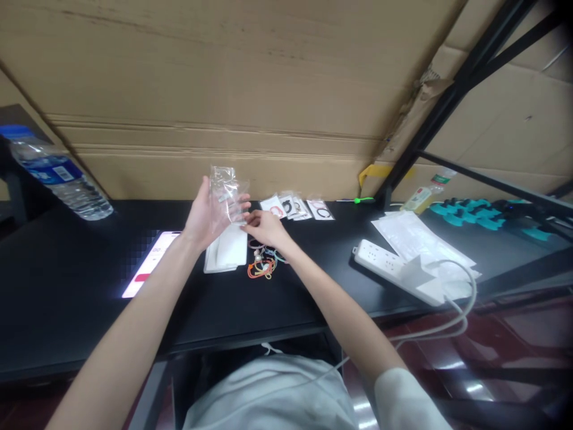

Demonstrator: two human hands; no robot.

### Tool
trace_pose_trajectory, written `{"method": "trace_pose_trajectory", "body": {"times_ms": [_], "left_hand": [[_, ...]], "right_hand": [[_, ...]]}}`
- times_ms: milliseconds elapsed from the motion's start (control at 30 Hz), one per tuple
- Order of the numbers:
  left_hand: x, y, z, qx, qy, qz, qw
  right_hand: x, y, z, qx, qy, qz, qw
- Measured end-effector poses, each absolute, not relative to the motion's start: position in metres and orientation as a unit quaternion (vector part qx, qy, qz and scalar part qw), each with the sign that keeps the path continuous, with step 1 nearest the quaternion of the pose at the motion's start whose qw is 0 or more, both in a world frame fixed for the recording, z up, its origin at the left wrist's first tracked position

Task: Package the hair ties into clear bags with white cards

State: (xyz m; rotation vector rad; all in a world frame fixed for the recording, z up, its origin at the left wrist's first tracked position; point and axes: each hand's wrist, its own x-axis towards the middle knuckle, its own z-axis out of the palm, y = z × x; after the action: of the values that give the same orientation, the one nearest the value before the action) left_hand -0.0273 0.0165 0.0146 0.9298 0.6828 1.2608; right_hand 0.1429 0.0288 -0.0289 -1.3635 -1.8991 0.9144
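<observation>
Clear, crinkled plastic bags (227, 190) lie across the palm of my left hand (206, 215), which is raised above the table with its fingers spread behind them. Close beside it, my right hand (265, 229) is closed in a pinch near the bags' lower edge; what its fingertips hold, if anything, cannot be made out. Below both hands is a stack of white cards (230, 251). Several coloured hair ties (264, 266), orange and yellow among them, sit in a loose pile to its right, partly under my right wrist. Small packed bags (286, 206) with cards and dark or pink bands lie behind.
A lit phone (150, 266) lies left of the cards, partly behind my left forearm. A water bottle (58, 173) is at far left. To the right are a white power strip (394, 272) with cables, white plastic sheets (421, 239), a green-handled tool (363, 200) and a black metal frame (452, 107).
</observation>
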Motion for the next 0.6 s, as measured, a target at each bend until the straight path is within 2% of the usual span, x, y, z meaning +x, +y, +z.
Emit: {"method": "trace_pose_trajectory", "body": {"times_ms": [67,133,267,367,600], "left_hand": [[-0.027,0.015,0.016,0.418,0.299,0.555,0.655],[-0.027,0.015,0.016,0.427,0.297,0.551,0.653],[-0.027,0.014,0.013,0.451,0.29,0.52,0.665],[-0.023,0.013,0.009,0.473,0.283,0.492,0.674],[-0.008,0.01,-0.004,0.509,0.271,0.414,0.704]], "right_hand": [[0.159,0.037,-0.025,-0.482,-0.696,0.415,0.333],[0.179,0.046,-0.02,-0.474,-0.678,0.432,0.359],[0.224,0.058,-0.003,-0.494,-0.632,0.296,0.52],[0.244,0.057,0.012,-0.45,-0.6,0.23,0.62],[0.226,0.042,0.017,-0.36,-0.625,0.176,0.67]]}}
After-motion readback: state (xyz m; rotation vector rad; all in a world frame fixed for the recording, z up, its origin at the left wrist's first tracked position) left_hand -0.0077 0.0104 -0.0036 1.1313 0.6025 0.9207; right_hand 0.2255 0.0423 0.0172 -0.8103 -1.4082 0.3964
